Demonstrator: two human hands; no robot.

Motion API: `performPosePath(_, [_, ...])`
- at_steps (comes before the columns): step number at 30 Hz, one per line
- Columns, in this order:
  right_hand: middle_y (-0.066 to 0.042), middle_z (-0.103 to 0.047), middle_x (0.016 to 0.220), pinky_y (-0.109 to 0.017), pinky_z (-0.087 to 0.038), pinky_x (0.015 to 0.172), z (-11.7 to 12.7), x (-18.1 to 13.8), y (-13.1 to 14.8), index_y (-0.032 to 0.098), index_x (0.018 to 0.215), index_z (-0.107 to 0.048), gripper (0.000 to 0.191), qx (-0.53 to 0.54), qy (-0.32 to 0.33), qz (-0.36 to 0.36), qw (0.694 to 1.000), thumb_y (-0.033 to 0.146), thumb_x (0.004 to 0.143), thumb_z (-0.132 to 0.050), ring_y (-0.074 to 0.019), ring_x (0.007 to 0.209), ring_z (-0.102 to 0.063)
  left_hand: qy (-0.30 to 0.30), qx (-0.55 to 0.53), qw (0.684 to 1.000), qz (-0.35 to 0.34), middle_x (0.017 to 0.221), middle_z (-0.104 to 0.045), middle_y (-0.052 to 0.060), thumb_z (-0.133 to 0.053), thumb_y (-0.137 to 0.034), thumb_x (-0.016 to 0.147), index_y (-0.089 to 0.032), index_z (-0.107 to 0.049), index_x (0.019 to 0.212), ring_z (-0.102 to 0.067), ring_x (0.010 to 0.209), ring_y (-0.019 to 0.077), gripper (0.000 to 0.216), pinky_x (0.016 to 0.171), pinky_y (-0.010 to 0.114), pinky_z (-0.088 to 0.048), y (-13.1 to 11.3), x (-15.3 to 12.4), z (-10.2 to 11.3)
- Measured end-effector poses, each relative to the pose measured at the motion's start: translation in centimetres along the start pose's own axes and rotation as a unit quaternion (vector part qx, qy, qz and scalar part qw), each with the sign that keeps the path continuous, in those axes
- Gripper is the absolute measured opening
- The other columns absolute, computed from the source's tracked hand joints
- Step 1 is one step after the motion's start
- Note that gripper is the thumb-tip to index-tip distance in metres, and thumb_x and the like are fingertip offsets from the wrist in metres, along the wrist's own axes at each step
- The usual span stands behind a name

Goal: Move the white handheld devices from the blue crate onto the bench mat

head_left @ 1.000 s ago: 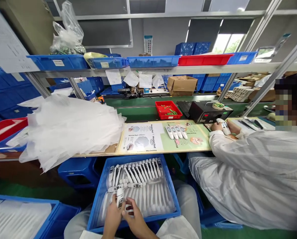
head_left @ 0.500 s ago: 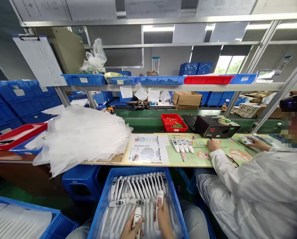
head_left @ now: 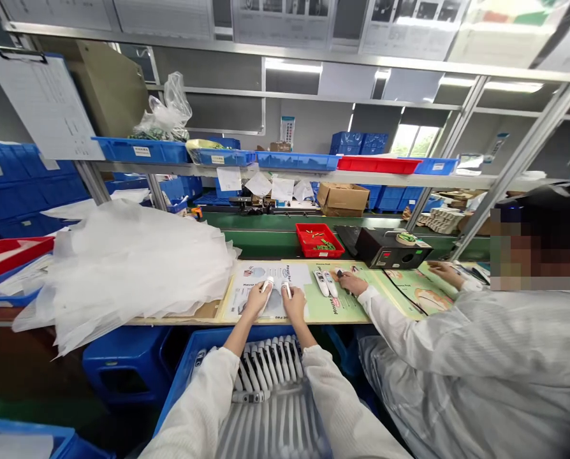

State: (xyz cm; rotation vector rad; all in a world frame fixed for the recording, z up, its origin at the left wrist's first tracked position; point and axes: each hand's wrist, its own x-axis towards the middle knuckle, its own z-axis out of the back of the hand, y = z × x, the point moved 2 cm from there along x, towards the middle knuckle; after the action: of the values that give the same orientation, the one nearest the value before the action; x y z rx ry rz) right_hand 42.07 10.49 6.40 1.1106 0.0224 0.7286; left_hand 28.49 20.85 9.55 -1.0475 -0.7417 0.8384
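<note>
Both my arms reach over the blue crate [head_left: 170,398] to the bench. My left hand [head_left: 255,302] is closed around a white handheld thermometer [head_left: 268,284], held above the white printed mat. Beside it, my right hand [head_left: 293,306] grips a second white thermometer [head_left: 287,291]; fingers cover much of both. In the crate below, a row of white thermometers [head_left: 266,363] lies side by side on ribbed translucent packing [head_left: 266,427]. Two thermometers [head_left: 326,284] rest on the green mat to the right, near a co-worker's hand [head_left: 354,283] that holds a small dark item.
A stack of white foam sheets [head_left: 136,255] covers the bench's left side. Behind the mats stand a red tray [head_left: 318,241] of small green parts and a black box device [head_left: 393,250]. The co-worker's sleeve [head_left: 400,325] crosses the right side. A blue stool [head_left: 122,363] stands left.
Both my hands have risen from the crate to the bench, each carrying a thermometer. Fewer thermometers lie on the green mat, and the co-worker's hand has come closer to them. The view has shifted.
</note>
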Motion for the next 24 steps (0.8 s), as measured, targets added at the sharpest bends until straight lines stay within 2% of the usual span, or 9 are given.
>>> performPosePath(4, [-0.026, -0.073, 0.128, -0.053, -0.042, 0.113, -2.6, 0.7, -0.5, 0.015, 0.106, -0.082, 0.047, -0.086, -0.007, 0.004, 0.996, 0.056, 0.103, -0.058, -0.0422, 0.128, -0.06, 0.002, 0.076, 0.997, 0.01, 0.127, -0.081, 0.023, -0.06, -0.047, 0.106, -0.01, -0.082, 0.123, -0.073, 0.122, 0.0357, 0.046, 0.106, 0.04, -0.051, 1.7, 2.7, -0.9])
performPosePath(6, [-0.026, -0.073, 0.131, -0.052, -0.042, 0.113, -3.6, 1.1, -0.4, 0.014, 0.11, -0.083, 0.047, -0.093, -0.003, 0.011, 0.996, 0.052, 0.106, -0.056, -0.042, 0.129, -0.059, 0.0, 0.131, 0.991, 0.002, 0.125, -0.081, 0.024, -0.062, -0.048, 0.106, -0.011, -0.082, 0.124, -0.073, 0.121, 0.0367, 0.046, 0.104, 0.04, -0.05, 2.1, 3.2, -1.1])
performPosePath(9, [-0.025, -0.073, 0.131, -0.048, -0.043, 0.113, -4.2, 2.2, -0.2, 0.011, 0.119, -0.081, 0.049, -0.065, 0.003, 0.015, 0.998, 0.041, 0.111, -0.043, -0.039, 0.129, -0.06, -0.038, 0.182, 0.982, 0.003, 0.127, -0.078, 0.024, -0.062, -0.049, 0.106, -0.01, -0.079, 0.13, -0.071, 0.121, 0.0361, 0.049, 0.104, 0.039, -0.049, 2.6, 3.4, -1.1])
performPosePath(11, [-0.024, -0.073, 0.133, -0.044, -0.046, 0.112, -3.8, 2.8, -0.6, 0.01, 0.128, -0.077, 0.053, -0.035, 0.009, 0.024, 0.999, 0.03, 0.111, -0.03, -0.0338, 0.128, -0.062, -0.069, 0.174, 0.982, -0.009, 0.129, -0.075, 0.022, -0.06, -0.045, 0.107, -0.009, -0.074, 0.139, -0.07, 0.12, 0.0331, 0.05, 0.105, 0.038, -0.049, 3.0, 3.3, -0.8])
performPosePath(13, [-0.022, -0.072, 0.134, -0.04, -0.048, 0.112, -2.9, 2.9, -1.5, 0.009, 0.133, -0.074, 0.054, -0.019, 0.019, 0.034, 0.999, 0.023, 0.109, -0.027, -0.0296, 0.127, -0.064, -0.096, 0.153, 0.983, -0.027, 0.131, -0.072, 0.02, -0.057, -0.04, 0.108, -0.009, -0.068, 0.144, -0.069, 0.118, 0.0301, 0.049, 0.105, 0.037, -0.05, 3.5, 3.0, -0.4])
performPosePath(16, [-0.02, -0.072, 0.135, -0.042, -0.045, 0.118, -1.2, 2.2, -3.3, 0.012, 0.126, -0.077, 0.043, -0.043, 0.034, 0.061, 0.997, 0.025, 0.106, -0.042, -0.0317, 0.13, -0.06, -0.136, 0.146, 0.977, -0.075, 0.137, -0.066, 0.02, -0.05, -0.031, 0.11, -0.013, -0.067, 0.143, -0.063, 0.13, 0.0298, 0.041, 0.113, 0.039, -0.047, 3.4, 2.0, 0.1])
performPosePath(18, [-0.02, -0.071, 0.135, -0.045, -0.041, 0.121, -0.4, 1.6, -4.1, 0.014, 0.12, -0.08, 0.035, -0.077, 0.041, 0.083, 0.993, 0.029, 0.105, -0.051, -0.034, 0.133, -0.056, -0.147, 0.174, 0.966, -0.122, 0.138, -0.066, 0.02, -0.044, -0.029, 0.112, -0.016, -0.068, 0.138, -0.058, 0.137, 0.0314, 0.037, 0.119, 0.043, -0.042, 2.6, 1.1, -0.4])
performPosePath(21, [-0.019, -0.071, 0.133, -0.045, -0.042, 0.117, -0.2, 0.8, -4.2, 0.016, 0.114, -0.081, 0.032, -0.12, 0.037, 0.086, 0.988, 0.032, 0.107, -0.053, -0.0333, 0.129, -0.057, -0.091, 0.24, 0.951, -0.171, 0.136, -0.068, 0.018, -0.045, -0.032, 0.113, -0.019, -0.068, 0.137, -0.059, 0.133, 0.0332, 0.036, 0.118, 0.046, -0.042, 0.6, 0.1, -2.7])
performPosePath(24, [-0.017, -0.073, 0.132, -0.047, -0.039, 0.119, -0.2, 0.1, -3.6, 0.017, 0.115, -0.079, 0.03, -0.15, 0.015, 0.082, 0.985, 0.03, 0.107, -0.053, -0.0329, 0.126, -0.058, 0.003, 0.314, 0.937, -0.15, 0.143, -0.063, 0.022, -0.059, -0.032, 0.107, -0.015, -0.064, 0.141, -0.063, 0.13, 0.0351, 0.038, 0.11, 0.044, -0.049, -1.3, -0.2, -5.9])
